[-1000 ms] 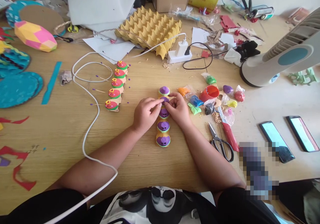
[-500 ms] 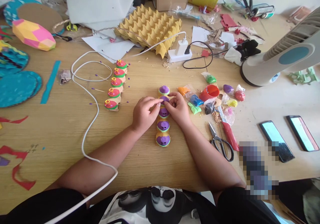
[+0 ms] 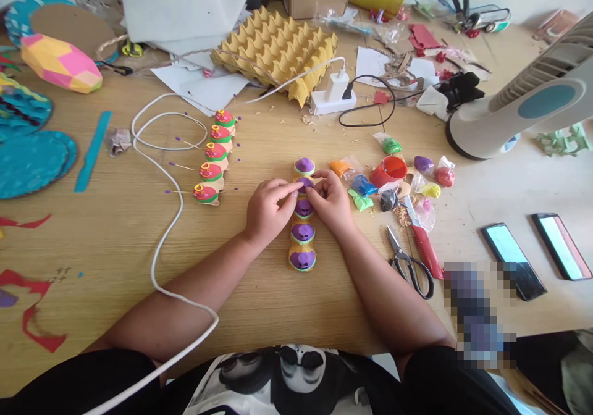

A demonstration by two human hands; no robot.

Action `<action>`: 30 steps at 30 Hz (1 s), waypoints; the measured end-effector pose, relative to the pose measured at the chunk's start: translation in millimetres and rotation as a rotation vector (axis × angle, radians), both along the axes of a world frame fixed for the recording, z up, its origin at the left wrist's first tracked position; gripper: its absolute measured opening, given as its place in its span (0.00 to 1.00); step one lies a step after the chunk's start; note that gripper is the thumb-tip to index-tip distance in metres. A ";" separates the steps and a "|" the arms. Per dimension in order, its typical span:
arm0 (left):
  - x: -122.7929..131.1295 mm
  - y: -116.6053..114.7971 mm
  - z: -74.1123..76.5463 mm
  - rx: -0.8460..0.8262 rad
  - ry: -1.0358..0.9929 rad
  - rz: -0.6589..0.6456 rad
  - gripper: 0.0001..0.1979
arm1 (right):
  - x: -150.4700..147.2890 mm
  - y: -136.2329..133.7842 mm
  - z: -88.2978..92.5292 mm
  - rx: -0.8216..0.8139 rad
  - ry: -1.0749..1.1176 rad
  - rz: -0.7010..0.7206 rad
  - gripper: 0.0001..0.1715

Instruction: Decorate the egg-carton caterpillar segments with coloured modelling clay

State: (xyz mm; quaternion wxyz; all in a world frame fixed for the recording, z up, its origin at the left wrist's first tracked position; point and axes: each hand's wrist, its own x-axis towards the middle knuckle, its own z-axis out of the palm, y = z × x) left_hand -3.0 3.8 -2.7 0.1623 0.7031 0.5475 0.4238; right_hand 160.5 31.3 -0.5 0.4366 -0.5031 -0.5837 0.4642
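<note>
In front of me lies a strip of egg carton [image 3: 302, 234], its several cups capped with purple clay and edged in pale green. The nearer caps carry small dark dots. My left hand [image 3: 272, 210] comes from the left, thumb and index finger close together at the second cup from the far end. Anything small between those fingertips is hidden. My right hand [image 3: 332, 202] steadies the strip from the right, its thumb on the same cup and its index finger curled round the side. To the left lies another strip [image 3: 214, 152] with red and green clay faces.
Bagged coloured clay [image 3: 364, 185] surrounds a red cup [image 3: 390, 169] at right. Scissors [image 3: 407, 260] and a red-handled knife [image 3: 426, 248] lie by my right forearm. A white cable [image 3: 176, 230] crosses my left forearm. An egg tray [image 3: 278, 50], power strip [image 3: 331, 101] and fan [image 3: 477, 125] stand farther back.
</note>
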 end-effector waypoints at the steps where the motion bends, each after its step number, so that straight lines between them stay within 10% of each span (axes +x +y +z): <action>1: 0.2 -0.1 0.2 0.003 0.004 -0.001 0.13 | 0.0 0.0 0.0 -0.003 0.004 0.002 0.14; 30: 0.4 -0.9 0.3 0.010 -0.017 0.011 0.12 | 1.6 1.1 0.9 -0.052 0.064 -0.023 0.13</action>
